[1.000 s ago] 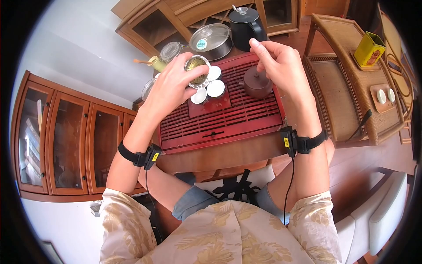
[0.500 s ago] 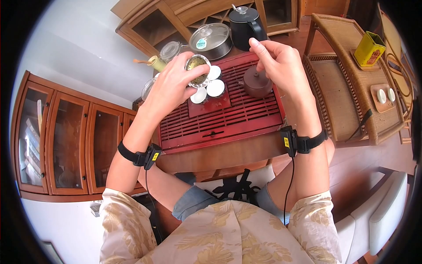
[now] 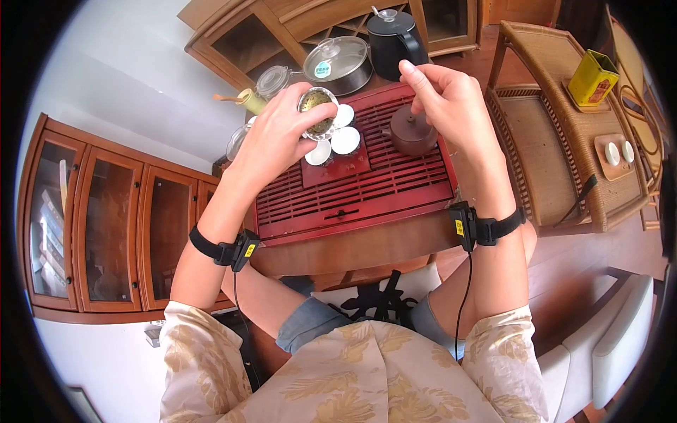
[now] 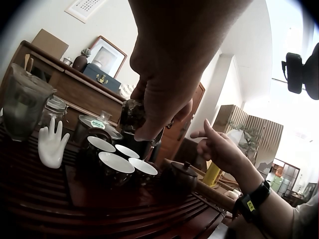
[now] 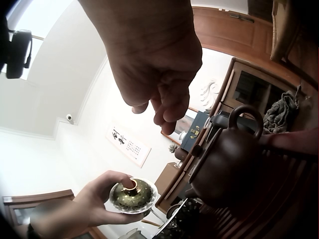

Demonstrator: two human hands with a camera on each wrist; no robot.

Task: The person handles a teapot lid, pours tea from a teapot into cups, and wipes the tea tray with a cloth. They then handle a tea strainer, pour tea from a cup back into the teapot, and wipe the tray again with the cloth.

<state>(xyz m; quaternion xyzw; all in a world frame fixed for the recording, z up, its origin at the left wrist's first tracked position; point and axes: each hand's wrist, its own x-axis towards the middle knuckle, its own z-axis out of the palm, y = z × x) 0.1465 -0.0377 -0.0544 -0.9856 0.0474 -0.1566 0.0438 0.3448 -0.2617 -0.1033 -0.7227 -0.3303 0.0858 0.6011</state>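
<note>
My left hand [image 3: 276, 132] grips a lidded gaiwan [image 5: 130, 196] by its rim, with a finger on the lid's knob. The gaiwan is tilted above several white-lined cups [image 3: 345, 141], which stand grouped on the slatted red tea tray [image 3: 405, 185]. My right hand [image 3: 453, 106] hovers over the tray's right side, holding nothing. Its thumb stands out and the other fingers are loosely bent. Below that hand, a brown clay teapot [image 3: 413, 132] sits on the slats with its lid on. The left wrist view shows the cups from the side, their outsides dark.
Behind the tray stand a glass-lidded pot [image 3: 345, 67], a black kettle [image 3: 396, 49] and a glass jar [image 3: 273, 82]. A white hand-shaped ornament [image 4: 52, 147] stands left of the cups. To the right, a rattan cart [image 3: 525, 127] carries a yellow tin [image 3: 594, 81].
</note>
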